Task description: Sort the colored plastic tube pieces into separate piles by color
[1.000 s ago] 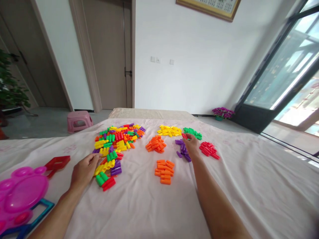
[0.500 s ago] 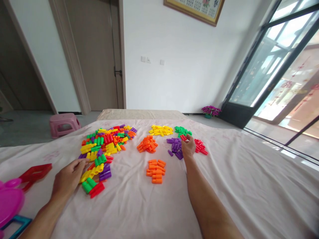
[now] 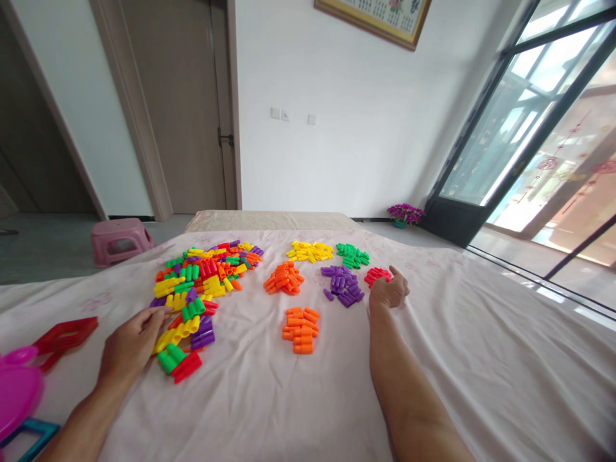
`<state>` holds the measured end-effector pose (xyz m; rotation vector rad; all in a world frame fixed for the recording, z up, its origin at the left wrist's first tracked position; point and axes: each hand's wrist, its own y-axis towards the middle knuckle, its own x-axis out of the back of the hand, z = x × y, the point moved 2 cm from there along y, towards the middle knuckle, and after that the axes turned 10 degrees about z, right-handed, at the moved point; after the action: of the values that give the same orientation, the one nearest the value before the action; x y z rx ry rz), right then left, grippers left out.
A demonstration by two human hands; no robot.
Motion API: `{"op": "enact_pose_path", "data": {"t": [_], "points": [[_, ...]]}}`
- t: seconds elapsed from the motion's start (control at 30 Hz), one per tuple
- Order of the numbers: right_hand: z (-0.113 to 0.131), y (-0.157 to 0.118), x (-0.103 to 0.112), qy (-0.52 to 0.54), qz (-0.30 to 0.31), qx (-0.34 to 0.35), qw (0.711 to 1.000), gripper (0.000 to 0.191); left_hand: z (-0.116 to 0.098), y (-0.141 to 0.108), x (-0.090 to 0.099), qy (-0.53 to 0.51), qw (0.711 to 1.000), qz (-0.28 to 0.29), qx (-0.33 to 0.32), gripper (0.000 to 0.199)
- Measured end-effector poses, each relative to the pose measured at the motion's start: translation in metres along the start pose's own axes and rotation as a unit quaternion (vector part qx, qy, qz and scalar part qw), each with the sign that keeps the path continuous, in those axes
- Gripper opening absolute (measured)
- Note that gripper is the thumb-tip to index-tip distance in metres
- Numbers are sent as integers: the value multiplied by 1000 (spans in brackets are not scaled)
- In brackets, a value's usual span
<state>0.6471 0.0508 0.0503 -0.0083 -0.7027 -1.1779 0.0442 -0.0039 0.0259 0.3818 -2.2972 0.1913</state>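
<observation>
My left hand [image 3: 132, 343] rests at the left edge of a mixed-colour pile of plastic pieces [image 3: 209, 266], its thumb and fingers pinched at a yellow piece [image 3: 176, 302]. Over the right side of the red pile [image 3: 376, 276] is my right hand [image 3: 391, 289], its fingers apart; no piece shows in it, and it hides part of that pile. Purple pieces [image 3: 342, 282] lie just left of it. Green pieces [image 3: 353, 255] and yellow pieces [image 3: 310, 251] are farther back. Two orange groups, one heaped [image 3: 283, 278] and one lower [image 3: 301, 330], lie mid-table.
A pale cloth [image 3: 250, 410] covers the table. At the left are a magenta toy part [image 3: 19, 391], a red frame [image 3: 67, 337] and a blue frame [image 3: 36, 431]. Beyond stand a pink stool [image 3: 121, 240] and a potted purple plant [image 3: 405, 213].
My right hand has moved right, from above the purple pieces to the red pile, and its fingers have opened; the red piece it held is no longer in it. My left hand stays in place.
</observation>
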Motion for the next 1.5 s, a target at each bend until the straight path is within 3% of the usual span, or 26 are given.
{"op": "enact_pose_path", "data": {"t": [0.1, 0.27, 0.4, 0.53, 0.63, 0.77, 0.83, 0.97, 1.17, 1.27, 1.4, 1.5], "points": [[2, 0, -9, -96, 79, 77, 989, 47, 4, 2, -2, -4, 1000, -4, -5, 39], [-11, 21, -22, -246, 196, 177, 933, 35, 8, 4, -4, -13, 1000, -9, -13, 38], [-27, 42, -19, -269, 198, 190, 923, 35, 4, 2, -4, -24, 1000, -9, -17, 38], [-26, 42, -17, -248, 143, 197, 937, 36, -1, -2, -3, -42, 999, -13, -28, 40], [-11, 24, -18, -182, 141, 240, 943, 42, -2, -3, -3, -50, 998, -17, -36, 40], [11, -15, -19, -111, 259, 299, 912, 56, -1, -2, -3, -54, 998, -21, -39, 39], [18, -36, -16, -130, 306, 322, 886, 65, -1, -2, -3, -59, 997, -16, -38, 40], [27, -65, -18, -204, 339, 334, 855, 77, -4, -4, -2, -46, 998, -12, -35, 41], [44, -73, -40, -228, 330, 295, 867, 69, -7, -6, -1, -51, 998, -9, -32, 40], [49, -74, -40, -226, 302, 304, 875, 63, -8, -7, -1, -59, 998, -12, -33, 40], [64, -92, -26, -191, 258, 376, 869, 44, -11, -8, -1, -79, 996, -19, -38, 39], [89, -129, -9, -114, 296, 475, 821, 32, -13, -9, 0, -71, 996, -29, -44, 38]]}}
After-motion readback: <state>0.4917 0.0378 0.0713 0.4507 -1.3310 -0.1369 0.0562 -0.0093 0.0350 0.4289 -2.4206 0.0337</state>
